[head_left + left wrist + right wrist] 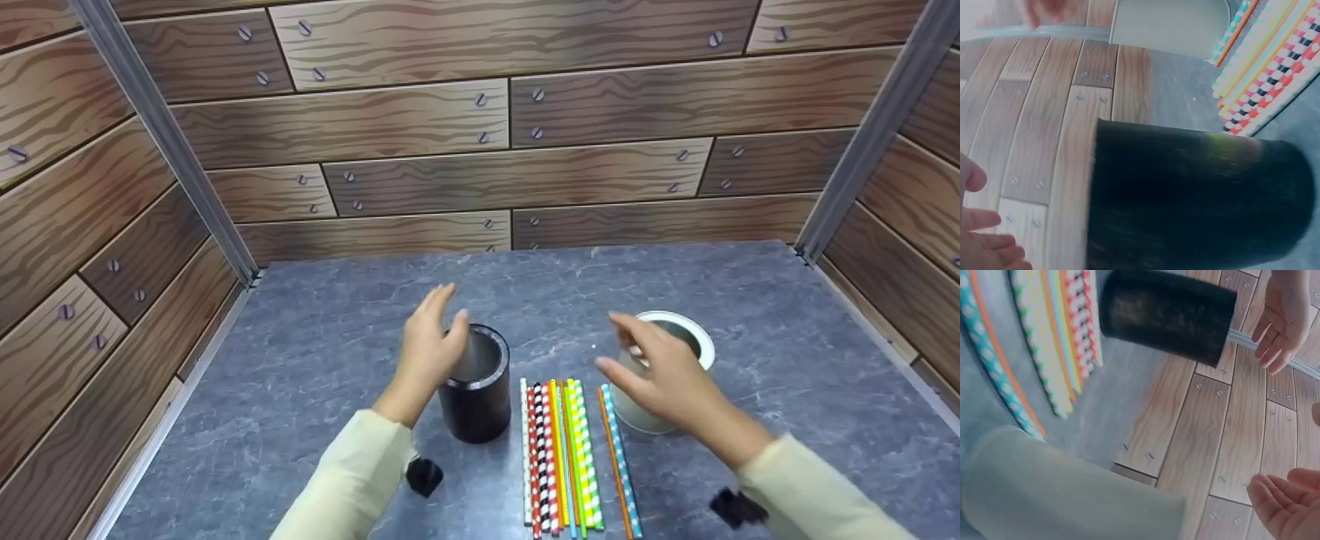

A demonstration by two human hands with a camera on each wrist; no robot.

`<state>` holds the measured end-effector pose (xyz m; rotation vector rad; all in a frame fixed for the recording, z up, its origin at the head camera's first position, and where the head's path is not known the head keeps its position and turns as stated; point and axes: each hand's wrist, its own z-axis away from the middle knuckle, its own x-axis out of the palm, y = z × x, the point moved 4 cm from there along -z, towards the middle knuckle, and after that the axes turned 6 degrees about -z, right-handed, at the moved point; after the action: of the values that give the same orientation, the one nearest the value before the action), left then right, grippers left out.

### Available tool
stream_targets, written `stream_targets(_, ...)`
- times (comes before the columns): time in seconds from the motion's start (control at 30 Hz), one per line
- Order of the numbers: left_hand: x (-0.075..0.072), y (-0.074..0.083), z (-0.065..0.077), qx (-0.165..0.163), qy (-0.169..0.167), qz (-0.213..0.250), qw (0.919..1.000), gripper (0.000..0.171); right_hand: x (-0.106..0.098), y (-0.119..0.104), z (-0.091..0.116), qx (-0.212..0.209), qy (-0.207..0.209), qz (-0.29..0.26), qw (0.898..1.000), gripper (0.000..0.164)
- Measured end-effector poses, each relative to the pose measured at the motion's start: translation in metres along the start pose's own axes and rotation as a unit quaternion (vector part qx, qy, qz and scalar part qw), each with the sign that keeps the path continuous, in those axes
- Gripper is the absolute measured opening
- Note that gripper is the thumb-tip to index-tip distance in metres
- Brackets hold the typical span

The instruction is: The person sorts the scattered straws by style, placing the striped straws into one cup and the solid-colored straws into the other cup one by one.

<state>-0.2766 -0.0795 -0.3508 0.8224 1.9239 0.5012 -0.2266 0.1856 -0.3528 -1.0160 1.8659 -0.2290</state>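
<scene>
Head view takes in, from where I stand, plank-patterned walls closing off the back and both sides. Metal posts run up the two rear corners, and within them lies a grey marbled bench. Two pale sleeves reach in from the near edge. Two cups stand upright on the bench: a black cup left of centre, and a pale cup with a white rim to the right.

The left hand is up by the black cup's rim, its grip wide, fingers straight and thumb well apart, with nothing in it. The right hand is over the pale cup, its grip also wide, fingers gently bent and holding nothing. From both wrist views I see each palm apart from the cup beside it.

Between the cups a row of straws lies flat, side by side, striped, dotted and plain, in many colours. An orange straw and a blue dotted straw lie just apart from that row, nearer the pale cup. Smallest of all, a black block shows by the left sleeve's cuff.
</scene>
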Motion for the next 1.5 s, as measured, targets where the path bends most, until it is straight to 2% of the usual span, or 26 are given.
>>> stream_targets(0.1, -0.001, -0.012, 0.006, -0.018, 0.031, 0.042, 0.9985, 0.037, 0.004, 0.009, 0.016, 0.042, -0.009, -0.016, 0.999, 0.050)
stream_targets(0.17, 0.001, -0.020, 0.010, -0.044, 0.045, 0.072, 0.9954, 0.036, 0.008, 0.017, 0.025, 0.074, -0.024, -0.022, 0.997, 0.047)
stream_targets(0.37, 0.011, -0.042, 0.022, -0.118, 0.084, 0.154, 0.9774, 0.033, 0.027, 0.042, 0.048, 0.140, -0.064, -0.022, 0.988, 0.043)
stream_targets(0.63, 0.031, -0.059, 0.037, -0.127, 0.121, 0.210, 0.9618, 0.031, 0.052, 0.074, 0.072, 0.166, -0.121, -0.009, 0.979, 0.038)
stream_targets(0.8, 0.041, -0.069, 0.043, -0.132, 0.142, 0.227, 0.9545, 0.031, 0.065, 0.085, 0.078, 0.217, -0.133, -0.018, 0.967, 0.037)
stream_targets(0.93, 0.044, -0.072, 0.045, -0.121, 0.156, 0.229, 0.9530, 0.031, 0.072, 0.089, 0.080, 0.228, -0.119, -0.016, 0.966, 0.036)
stream_targets(1.13, 0.045, -0.073, 0.046, -0.107, 0.157, 0.234, 0.9534, 0.030, 0.080, 0.089, 0.080, 0.236, -0.094, 0.005, 0.967, 0.037)
stream_targets(1.37, 0.047, -0.072, 0.047, -0.121, 0.147, 0.261, 0.9464, 0.031, 0.086, 0.092, 0.077, 0.268, -0.131, 0.004, 0.955, 0.045)
stream_targets(1.5, 0.048, -0.074, 0.047, -0.122, 0.152, 0.256, 0.9468, 0.031, 0.087, 0.092, 0.075, 0.267, -0.136, 0.010, 0.954, 0.044)
